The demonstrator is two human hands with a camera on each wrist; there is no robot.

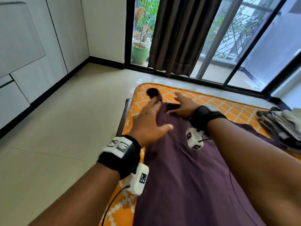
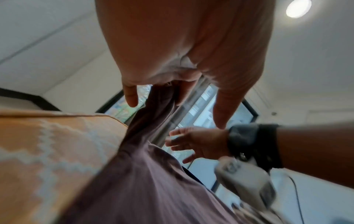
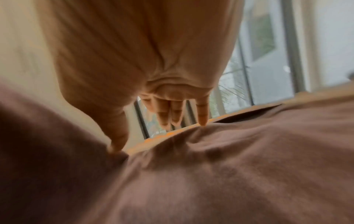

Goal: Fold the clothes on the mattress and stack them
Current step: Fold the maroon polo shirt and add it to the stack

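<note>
While both palms are flat on the purple shirt (image 1: 187,176), nothing is actually gripped: my left hand (image 1: 150,123) is spread wide over the left side near the collar end, my right hand (image 1: 182,106) is spread wide at the collar, fingers reaching onto the orange mattress (image 1: 211,101). The shirt lies lengthwise along the left edge of the mattress, and a stack of folded clothes (image 1: 280,126) sits at the far right. Risks as I judge them: the left side is at the mattress edge, so a hard sweep could drag cloth off toward the floor (image 1: 65,128); smoothing with open fingers may push wrinkles into a ridge, visible between my hands in the wrist views, and give a crooked fold.
</note>
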